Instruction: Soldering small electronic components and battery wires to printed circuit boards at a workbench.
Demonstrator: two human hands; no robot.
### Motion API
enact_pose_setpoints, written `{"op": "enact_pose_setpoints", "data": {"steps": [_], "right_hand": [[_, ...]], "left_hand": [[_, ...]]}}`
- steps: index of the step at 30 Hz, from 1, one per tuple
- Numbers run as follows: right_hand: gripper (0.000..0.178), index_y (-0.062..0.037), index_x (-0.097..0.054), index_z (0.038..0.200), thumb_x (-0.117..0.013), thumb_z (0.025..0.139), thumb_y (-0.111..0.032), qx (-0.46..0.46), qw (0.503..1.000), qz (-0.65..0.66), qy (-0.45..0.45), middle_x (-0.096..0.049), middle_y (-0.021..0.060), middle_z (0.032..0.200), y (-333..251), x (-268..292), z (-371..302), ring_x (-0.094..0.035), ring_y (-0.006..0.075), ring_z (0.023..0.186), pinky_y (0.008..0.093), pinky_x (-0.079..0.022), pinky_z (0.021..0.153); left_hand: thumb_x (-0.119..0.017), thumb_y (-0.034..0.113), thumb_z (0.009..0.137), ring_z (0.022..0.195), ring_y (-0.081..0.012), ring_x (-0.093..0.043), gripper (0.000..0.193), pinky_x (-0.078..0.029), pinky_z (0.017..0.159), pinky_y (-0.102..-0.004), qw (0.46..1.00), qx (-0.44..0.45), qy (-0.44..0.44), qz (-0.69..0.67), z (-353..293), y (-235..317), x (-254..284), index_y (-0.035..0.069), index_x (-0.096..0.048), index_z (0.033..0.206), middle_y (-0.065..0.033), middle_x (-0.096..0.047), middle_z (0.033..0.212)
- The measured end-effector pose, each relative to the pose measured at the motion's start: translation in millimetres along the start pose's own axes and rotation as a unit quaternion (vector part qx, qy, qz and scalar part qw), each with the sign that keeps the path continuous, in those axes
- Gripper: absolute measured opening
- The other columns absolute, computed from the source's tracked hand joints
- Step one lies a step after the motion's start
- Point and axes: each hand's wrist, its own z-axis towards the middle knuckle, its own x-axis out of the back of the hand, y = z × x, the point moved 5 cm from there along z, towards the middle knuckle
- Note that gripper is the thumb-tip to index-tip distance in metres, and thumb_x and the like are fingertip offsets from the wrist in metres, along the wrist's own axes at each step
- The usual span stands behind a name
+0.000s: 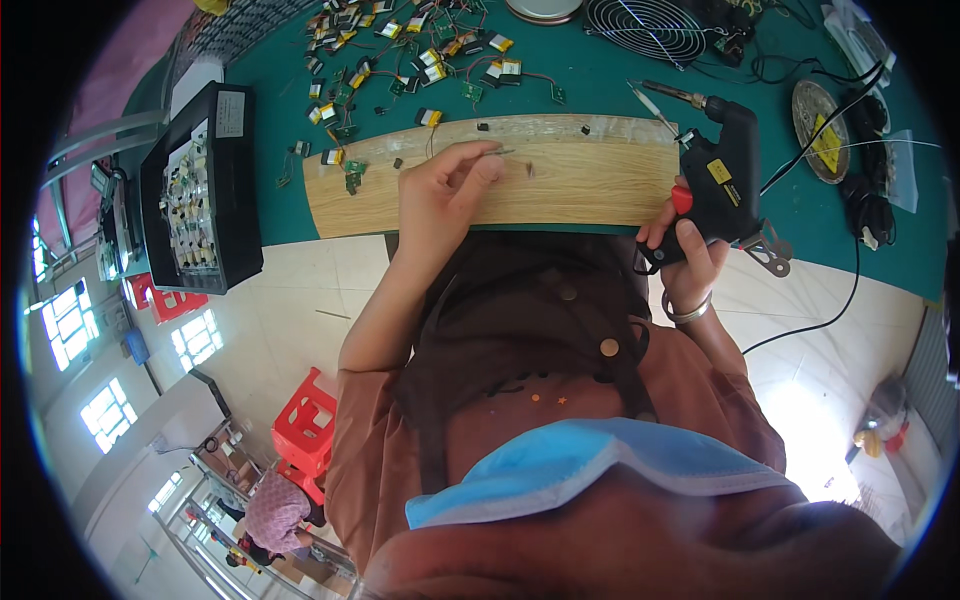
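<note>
My right hand (690,262) is wrapped round the handle of a black soldering gun (735,165) with a red trigger. Its metal tip points up and to the left, above the right end of a wood-patterned board (590,190). Over the middle of that board, my left hand (440,195) is closed in a pinch. A thin, small piece shows at its fingertips, too small to name. Just beyond this hand lies a small battery (428,117) with a yellow end. Several tiny dark parts are scattered on the board, and a green circuit board (354,168) rests near its left end.
Many small wired batteries (430,65) lie heaped on the green mat at the back. A black bin (235,190) of small parts stands at left. At right are a tin with a yellow sponge (826,145) and the gun's cord. A round fan guard (645,30) is behind.
</note>
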Motion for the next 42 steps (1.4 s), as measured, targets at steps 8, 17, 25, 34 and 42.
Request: {"op": "enact_pose_setpoints", "data": {"steps": [8,17,25,34,42], "right_hand": [[0.050,0.0092,-0.046,0.126,-0.056,0.084,-0.016,-0.014,1.000,-0.006,0.000,-0.056,0.0137,0.078,-1,-2,-1,-0.055,0.0195,0.059,0.0371,-0.051,0.060],[0.051,0.0088,-0.046,0.127,-0.056,0.084,-0.016,-0.015,1.000,-0.001,-0.005,-0.055,0.0139,0.076,2,0,0,-0.054,0.0197,0.059,0.0374,-0.052,0.060],[0.040,0.0070,-0.049,0.119,-0.058,0.084,-0.009,-0.025,0.998,0.053,0.001,-0.057,0.0144,0.083,2,4,1,-0.057,0.0204,0.062,0.0378,-0.053,0.062],[0.041,0.0058,-0.048,0.122,-0.058,0.086,-0.011,-0.036,0.998,0.042,-0.033,-0.057,0.0133,0.087,6,6,-1,-0.058,0.0197,0.066,0.0387,-0.053,0.066],[0.040,0.0057,-0.048,0.122,-0.058,0.087,-0.010,-0.033,0.998,0.024,-0.042,-0.056,0.0131,0.088,7,4,-1,-0.058,0.0192,0.067,0.0387,-0.053,0.067]], "left_hand": [[-0.064,0.013,0.090,0.065,-0.0169,-0.062,0.016,-0.047,0.063,-0.0266,0.997,-0.006,-0.065,0.038,16,-1,-3,0.000,-0.065,0.098,-0.0083,-0.066,0.074],[-0.064,0.016,0.087,0.070,-0.0188,-0.058,0.015,-0.047,0.067,-0.0331,0.922,-0.152,-0.152,0.322,46,21,-32,0.004,-0.067,0.096,-0.0074,-0.064,0.073],[-0.067,0.013,0.082,0.073,-0.0231,-0.056,0.010,-0.045,0.067,-0.0364,0.905,-0.191,-0.106,0.364,61,14,-40,0.007,-0.068,0.090,-0.0046,-0.061,0.069],[-0.069,0.011,0.080,0.080,-0.0248,-0.054,0.010,-0.043,0.070,-0.0359,0.908,-0.255,-0.043,0.330,50,18,-27,0.008,-0.070,0.090,-0.0051,-0.062,0.081],[-0.072,0.015,0.078,0.090,-0.0245,-0.055,0.020,-0.043,0.073,-0.0360,0.885,-0.272,-0.007,0.378,32,21,-41,0.012,-0.069,0.098,-0.0033,-0.061,0.095]]}}
